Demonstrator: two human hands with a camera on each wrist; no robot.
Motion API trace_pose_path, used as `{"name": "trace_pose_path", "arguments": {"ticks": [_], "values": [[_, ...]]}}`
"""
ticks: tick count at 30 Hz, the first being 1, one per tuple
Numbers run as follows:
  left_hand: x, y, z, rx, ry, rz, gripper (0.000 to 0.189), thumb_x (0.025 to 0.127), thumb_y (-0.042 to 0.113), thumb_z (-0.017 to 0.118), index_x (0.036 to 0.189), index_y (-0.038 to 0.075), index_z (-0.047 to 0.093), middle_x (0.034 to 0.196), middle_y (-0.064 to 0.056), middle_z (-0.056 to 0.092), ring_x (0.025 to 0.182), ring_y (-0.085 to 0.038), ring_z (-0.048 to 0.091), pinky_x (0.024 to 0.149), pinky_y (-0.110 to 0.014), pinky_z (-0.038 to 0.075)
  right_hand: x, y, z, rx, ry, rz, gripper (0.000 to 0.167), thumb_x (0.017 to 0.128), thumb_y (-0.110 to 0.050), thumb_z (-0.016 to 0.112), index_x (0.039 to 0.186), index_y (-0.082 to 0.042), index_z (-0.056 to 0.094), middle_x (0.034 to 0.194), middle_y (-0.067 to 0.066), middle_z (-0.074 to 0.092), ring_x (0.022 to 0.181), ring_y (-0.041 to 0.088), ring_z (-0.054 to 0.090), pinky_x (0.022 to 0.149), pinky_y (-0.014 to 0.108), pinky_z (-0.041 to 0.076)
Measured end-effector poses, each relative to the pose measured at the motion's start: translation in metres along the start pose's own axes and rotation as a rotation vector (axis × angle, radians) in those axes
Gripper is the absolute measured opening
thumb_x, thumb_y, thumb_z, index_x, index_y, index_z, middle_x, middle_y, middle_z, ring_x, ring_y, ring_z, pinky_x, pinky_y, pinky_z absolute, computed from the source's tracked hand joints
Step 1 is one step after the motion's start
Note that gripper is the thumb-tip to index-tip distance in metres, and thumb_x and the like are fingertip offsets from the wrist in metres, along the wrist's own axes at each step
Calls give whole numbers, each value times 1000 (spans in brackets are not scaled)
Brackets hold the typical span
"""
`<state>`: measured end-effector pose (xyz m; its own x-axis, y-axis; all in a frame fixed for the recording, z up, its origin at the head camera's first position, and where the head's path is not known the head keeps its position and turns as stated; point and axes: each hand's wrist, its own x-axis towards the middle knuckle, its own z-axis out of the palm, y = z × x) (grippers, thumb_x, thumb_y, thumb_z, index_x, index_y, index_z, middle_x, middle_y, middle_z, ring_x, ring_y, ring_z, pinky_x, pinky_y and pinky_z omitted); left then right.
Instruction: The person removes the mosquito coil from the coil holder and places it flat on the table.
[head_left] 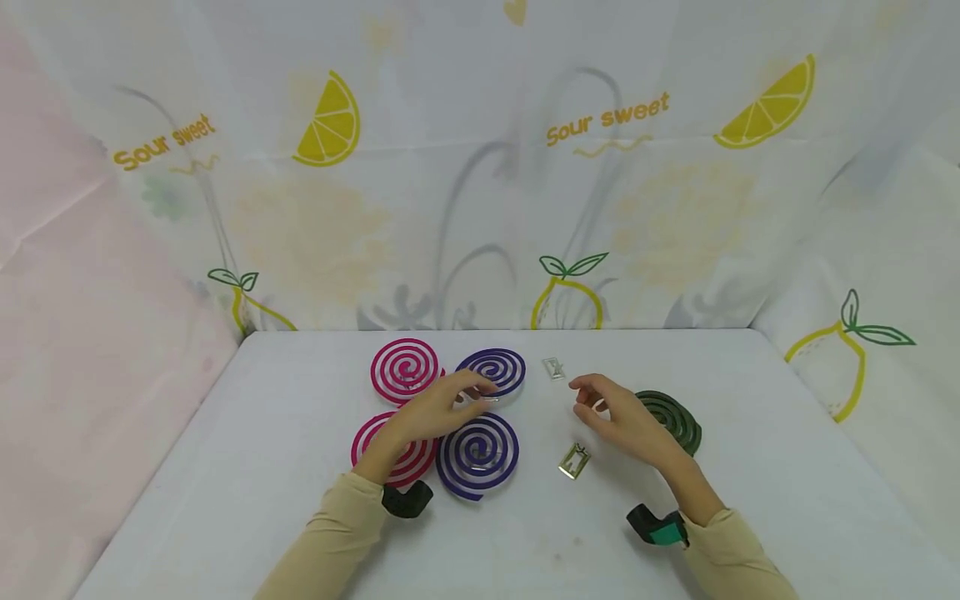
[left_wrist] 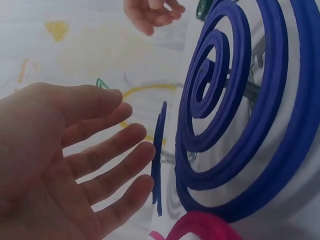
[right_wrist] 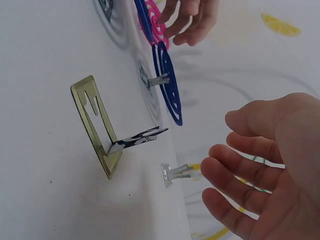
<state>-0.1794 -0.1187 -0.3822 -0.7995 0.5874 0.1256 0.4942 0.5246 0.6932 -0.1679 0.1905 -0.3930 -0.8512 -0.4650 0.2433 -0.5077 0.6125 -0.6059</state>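
My left hand hovers over the coils on the left with loosely bent fingers, holding nothing. Under and beside it are a near purple-blue mosquito coil, a far one, and two pink coils, one far and one near, the latter partly covered by the wrist. In the left wrist view, the near blue coil rests on a metal stand, fingertips apart from it. My right hand, also holding nothing, is raised between a brass-coloured stand with an upright prong and a dark green coil stack.
A small silver stand lies farther back, ahead of the right hand. The white tabletop ends at a printed cloth backdrop with lemon drawings. Both wrists wear black camera mounts, one on the left and one on the right.
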Motion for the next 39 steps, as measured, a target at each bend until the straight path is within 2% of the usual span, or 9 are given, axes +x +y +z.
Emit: {"name": "trace_pose_path", "arguments": {"ticks": [5, 10, 17, 23, 29, 35, 39], "values": [[-4, -8, -10, 1, -54, 7, 31, 94, 18, 58, 123, 8, 58, 121, -10, 62, 110, -23, 59, 94, -47, 48, 0, -8, 4, 1, 12, -24, 31, 91, -12, 62, 121, -7, 54, 95, -4, 62, 90, 9, 58, 82, 34, 52], [-8, -18, -19, 2, -104, -14, 31, 94, 20, 57, 123, 11, 58, 120, -8, 62, 109, -21, 59, 92, -40, 50, 0, -16, 9, 23, -4, -30, 33, 90, -12, 62, 122, -8, 52, 95, -4, 59, 90, 7, 58, 84, 34, 52], [-13, -20, -26, 12, -171, -21, 34, 94, 20, 57, 125, 7, 57, 119, -8, 62, 109, -20, 58, 92, -35, 50, 1, -28, 19, 40, -47, -42, 36, 92, -16, 61, 125, -11, 49, 98, -4, 57, 90, 6, 57, 85, 33, 51], [-14, -25, -28, 11, -193, -6, 36, 94, 21, 58, 126, 6, 56, 121, -9, 61, 109, -20, 58, 92, -35, 51, 0, -37, 27, 54, -74, -70, 37, 93, -17, 59, 127, -8, 48, 100, 2, 58, 89, 9, 57, 84, 34, 51], [-15, -32, -28, 8, -213, 5, 36, 94, 19, 58, 127, 7, 56, 122, -9, 60, 110, -21, 59, 92, -34, 51, -1, -44, 32, 77, -100, -49, 38, 93, -17, 58, 128, -6, 47, 102, 5, 58, 90, 9, 58, 85, 34, 51], [-16, -33, -27, -23, -222, -31, 37, 93, 19, 59, 129, 9, 55, 118, -9, 61, 109, -22, 60, 93, -36, 51, -1, -50, 39, 115, -116, -40, 39, 92, -14, 59, 128, -7, 47, 103, 9, 58, 89, 10, 58, 80, 30, 51], [-16, -32, -26, -20, -227, -62, 39, 93, 19, 59, 131, 11, 53, 115, -7, 61, 106, -20, 62, 93, -35, 51, -2, -52, 44, 162, -137, -6, 41, 92, -13, 60, 129, -4, 45, 104, 11, 57, 90, 12, 58, 79, 29, 52]]}}
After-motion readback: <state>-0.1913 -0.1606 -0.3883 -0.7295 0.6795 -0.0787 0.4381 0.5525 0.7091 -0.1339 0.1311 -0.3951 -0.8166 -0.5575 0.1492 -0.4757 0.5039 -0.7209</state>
